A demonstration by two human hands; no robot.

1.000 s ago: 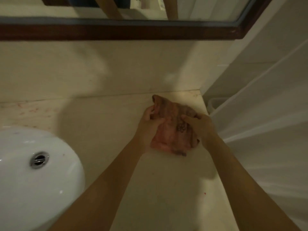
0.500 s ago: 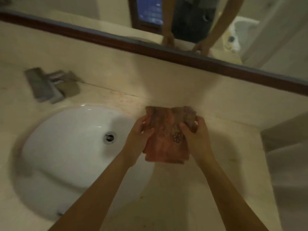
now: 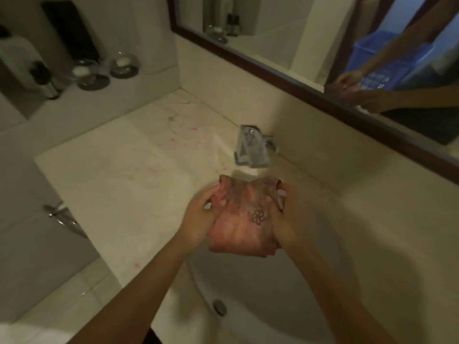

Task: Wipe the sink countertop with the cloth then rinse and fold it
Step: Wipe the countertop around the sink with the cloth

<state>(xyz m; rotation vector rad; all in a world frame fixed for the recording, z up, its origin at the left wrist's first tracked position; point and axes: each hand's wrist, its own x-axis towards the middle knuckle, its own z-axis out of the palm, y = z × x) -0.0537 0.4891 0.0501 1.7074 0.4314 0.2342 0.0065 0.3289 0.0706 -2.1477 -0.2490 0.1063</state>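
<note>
Head view, looking down over both forearms. The countertop (image 3: 119, 180) spreads wide to the left of the hands as a bare pale slab flecked with small pink marks; its left edge drops to the floor tiles, and its far edge meets the wall below the dark-framed mirror (image 3: 293, 75). The white sink (image 3: 260, 289) curves beneath and toward the viewer from the hands, with its drain (image 3: 219, 307) below the wrists. The chrome faucet (image 3: 253, 147) stands just beyond the hands, its spout close above the top edge of the cloth. To the right of the hands the counter narrows against the wall.

The pink cloth (image 3: 244, 219), bunched and bearing a small flower print, hangs between the two hands over the basin. The left hand (image 3: 201, 219) grips its left side, fingers curled around the fabric. The right hand (image 3: 288, 219) clasps the right side likewise, thumb pressed on the front.
</note>
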